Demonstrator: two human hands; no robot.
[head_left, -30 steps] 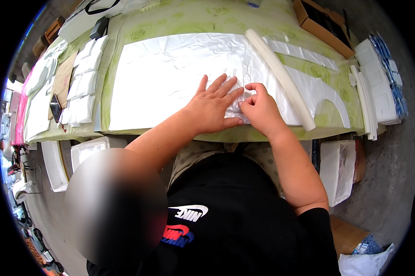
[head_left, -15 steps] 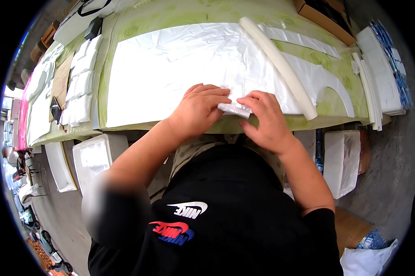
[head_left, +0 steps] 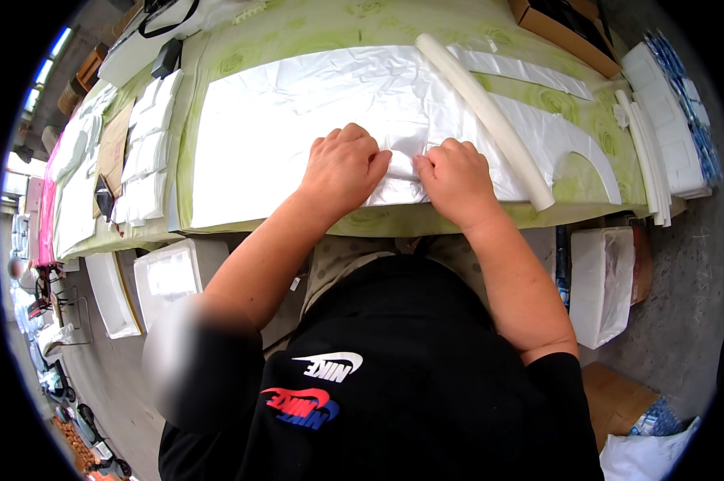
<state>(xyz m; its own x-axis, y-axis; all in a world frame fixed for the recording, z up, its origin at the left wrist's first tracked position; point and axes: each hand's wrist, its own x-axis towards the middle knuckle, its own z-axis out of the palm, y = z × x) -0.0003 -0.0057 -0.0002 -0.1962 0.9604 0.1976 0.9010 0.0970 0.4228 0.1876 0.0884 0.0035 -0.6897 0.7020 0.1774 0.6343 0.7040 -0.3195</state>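
Observation:
A large white plastic sheet [head_left: 298,120] lies spread over the green patterned table [head_left: 354,24]. My left hand [head_left: 342,168] and my right hand [head_left: 456,178] sit side by side near the table's front edge, fingers curled, both pinching a folded part of the sheet [head_left: 402,164] between them. A long white tube [head_left: 484,108] lies diagonally across the sheet, just right of my right hand.
Stacks of folded white pieces [head_left: 145,152] lie at the table's left. White flat packs [head_left: 671,120] and a cardboard box [head_left: 558,28] sit at the right. White foam boxes [head_left: 165,276] [head_left: 602,280] stand on the floor on both sides of me.
My left hand went from lying flat with spread fingers to curled. Both hands moved closer together and gathered the sheet's fold between them.

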